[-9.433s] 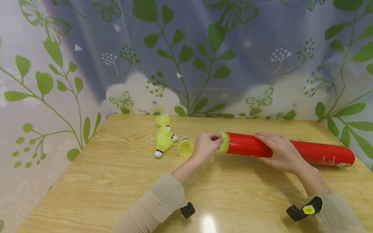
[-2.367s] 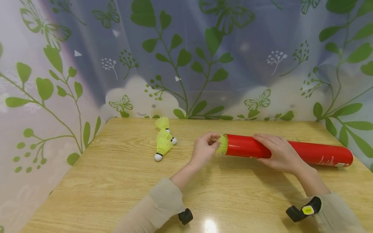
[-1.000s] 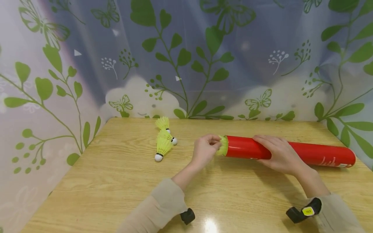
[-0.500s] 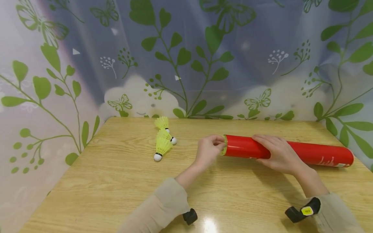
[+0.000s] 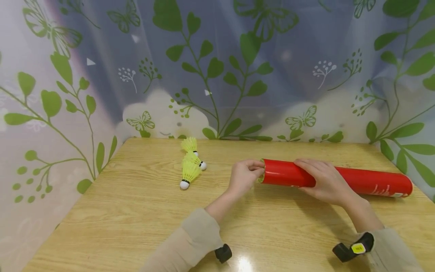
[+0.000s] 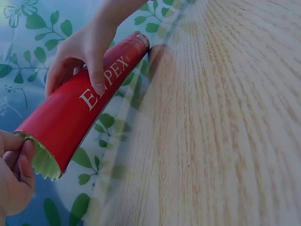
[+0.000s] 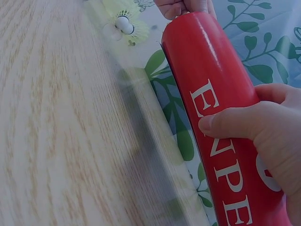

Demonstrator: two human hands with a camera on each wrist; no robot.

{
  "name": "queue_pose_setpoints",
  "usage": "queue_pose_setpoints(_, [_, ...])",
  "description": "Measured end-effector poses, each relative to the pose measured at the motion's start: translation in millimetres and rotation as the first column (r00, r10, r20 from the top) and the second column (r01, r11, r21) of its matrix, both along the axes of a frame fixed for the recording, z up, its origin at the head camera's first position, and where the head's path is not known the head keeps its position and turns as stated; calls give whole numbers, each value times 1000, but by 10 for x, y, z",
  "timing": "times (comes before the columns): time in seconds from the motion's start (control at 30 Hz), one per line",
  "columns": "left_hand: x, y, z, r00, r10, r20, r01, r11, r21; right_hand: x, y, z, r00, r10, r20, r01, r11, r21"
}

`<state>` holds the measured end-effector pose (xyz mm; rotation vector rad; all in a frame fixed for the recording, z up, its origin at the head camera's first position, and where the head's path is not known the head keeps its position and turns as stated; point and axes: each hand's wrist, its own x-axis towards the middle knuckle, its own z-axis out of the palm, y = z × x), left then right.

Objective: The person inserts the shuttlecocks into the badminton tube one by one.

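My right hand grips a long red shuttlecock tube round its middle, fingers over the top and thumb on the near side. The tube lies sideways, its open end facing left and raised a little off the table. At that mouth, my left hand pinches the rim of a yellow-green shuttlecock between thumb and fingers. Its skirt sits just inside the tube; the rest of it is hidden. Three yellow shuttlecocks with white heads lie together to the left, the nearest pointing its head toward me.
A wood-grain table holds everything. Behind it hangs a curtain printed with leaves and butterflies, which also runs along the left and right sides. Black cameras are strapped at both wrists.
One loose shuttlecock beside the left hand has left the table since the oldest frame. The skirt sticking out of the tube has since slid inside, and the left fingers have followed to the mouth.
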<state>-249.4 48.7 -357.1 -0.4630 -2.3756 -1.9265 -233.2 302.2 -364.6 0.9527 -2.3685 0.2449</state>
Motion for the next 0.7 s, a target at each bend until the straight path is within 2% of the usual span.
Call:
queue_pose_setpoints(0.23, [-18,13,-10,998,-17,63,16,1000,20,7,8,-7,1000,-6,9,6,1000,6])
queue_pose_setpoints(0.7, [4,16,22,996,-31,81,27,998,51,24,14,13,1000,-19,17,19,1000,11])
